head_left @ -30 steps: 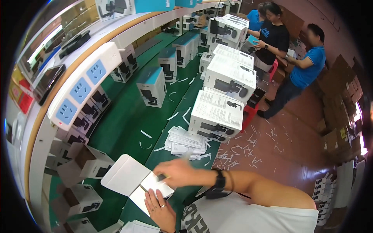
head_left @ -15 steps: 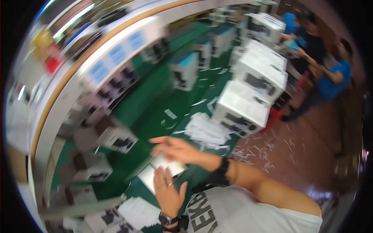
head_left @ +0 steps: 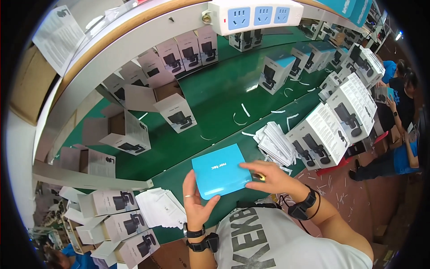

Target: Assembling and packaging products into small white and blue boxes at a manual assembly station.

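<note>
A bright blue box [head_left: 218,177] with small white lettering is in front of my chest, its flat blue face turned up. My left hand [head_left: 196,204] grips its left side, thumb along the near edge. At the right side, my right hand [head_left: 268,178] has its forefinger on the face and its thumb by the near right corner. A small yellow tool [head_left: 259,176] sits inside the right hand, mostly hidden by the fingers; its kind cannot be made out.
White paper leaflets [head_left: 275,142] are piled right of the box, and another stack of sheets [head_left: 161,207] lies at left. Open cartons [head_left: 175,112] stand on the green bench [head_left: 215,121]. Closed cartons [head_left: 320,134] line the right side. A power strip [head_left: 255,15] hangs above. People [head_left: 398,89] work at far right.
My view has swung round and steadied. A white surface lay under my hands before; now the blue face shows. Both hands have moved apart to the box's two sides.
</note>
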Motion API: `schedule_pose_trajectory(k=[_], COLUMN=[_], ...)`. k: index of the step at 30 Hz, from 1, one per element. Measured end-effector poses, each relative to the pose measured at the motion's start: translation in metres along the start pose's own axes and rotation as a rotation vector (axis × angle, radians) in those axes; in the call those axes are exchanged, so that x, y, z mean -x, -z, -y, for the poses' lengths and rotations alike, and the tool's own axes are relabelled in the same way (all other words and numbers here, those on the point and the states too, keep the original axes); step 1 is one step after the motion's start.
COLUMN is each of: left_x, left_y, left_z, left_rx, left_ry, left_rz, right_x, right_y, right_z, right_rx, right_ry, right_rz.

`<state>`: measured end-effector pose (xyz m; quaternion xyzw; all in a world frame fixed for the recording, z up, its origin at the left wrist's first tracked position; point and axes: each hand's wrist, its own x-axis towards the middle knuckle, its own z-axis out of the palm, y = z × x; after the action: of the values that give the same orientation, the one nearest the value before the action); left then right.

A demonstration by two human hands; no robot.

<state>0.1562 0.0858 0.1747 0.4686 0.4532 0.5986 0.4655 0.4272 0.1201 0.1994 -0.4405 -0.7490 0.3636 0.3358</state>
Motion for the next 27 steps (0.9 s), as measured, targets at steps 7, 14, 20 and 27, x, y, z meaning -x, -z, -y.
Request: schedule_pose_trajectory(k=[7, 14, 20, 27], left_x=[-0.004, 0.002, -0.008, -0.028], left_y=[0.028, 0.032, 0.034, -0.040], left_z=[0.044, 0.057, 0.041, 0.021], left_rx=[-0.459, -0.617, -1.101, -1.342], left_ry=[-0.256, -0.334, -0.618, -0.495], left_rz=[0.157, 0.223, 0.314, 0.507], right_x=[0.011, 0.022, 0.015, 0.016], right_y=[-0.042, -0.040, -0.042, -0.053], right_z=[-0.045, -0.053, -0.067, -0.048], right_rx=[0.205, 0.293, 0.363, 0.473], right_ry=[0.267, 0.289, 0.361, 0.320], right_rz=[-0.242, -0.289, -0.353, -0.188])
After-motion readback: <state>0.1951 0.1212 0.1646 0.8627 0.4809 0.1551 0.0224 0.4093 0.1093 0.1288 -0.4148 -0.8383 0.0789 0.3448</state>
